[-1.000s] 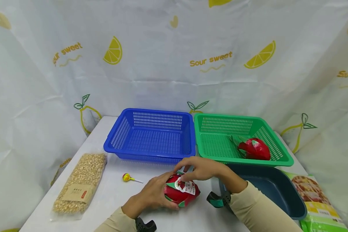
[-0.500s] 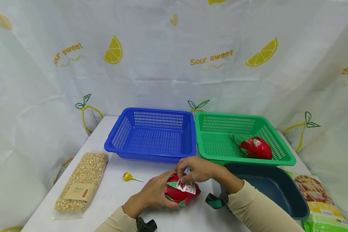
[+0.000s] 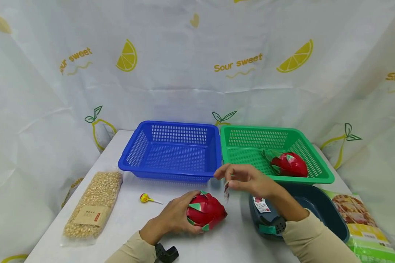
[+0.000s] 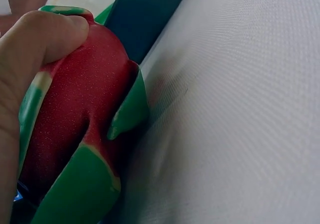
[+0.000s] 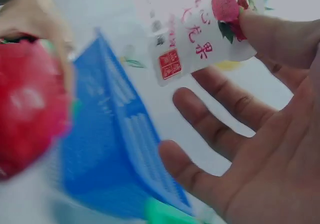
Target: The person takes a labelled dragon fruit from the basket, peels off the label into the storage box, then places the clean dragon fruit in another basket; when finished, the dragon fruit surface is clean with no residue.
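On the white table, my left hand (image 3: pixel 173 215) grips a red dragon fruit (image 3: pixel 209 211) with green scales. Its thumb presses the fruit's red skin (image 4: pixel 95 69) in the left wrist view. My right hand (image 3: pixel 251 179) is raised to the right of the fruit, apart from it. Between thumb and forefinger it pinches a white sticker (image 5: pixel 187 44) printed with a pink dragon fruit and red characters; the other fingers are spread loosely. A similar sticker (image 3: pixel 261 205) is on the near left side of the dark blue basin (image 3: pixel 329 219), below my right wrist.
A blue basket (image 3: pixel 171 174) and a green basket (image 3: pixel 247 128) stand at the back. Another dragon fruit (image 3: pixel 291 165) lies in the green one. A lollipop (image 3: pixel 145 198) and a bag of corn kernels (image 3: pixel 95 201) lie at left, a printed food bag (image 3: pixel 365 233) at far right.
The sticker has come off the dragon fruit in my right hand's fingers. That hand has lifted and moved right, away from the fruit. My left hand keeps its hold.
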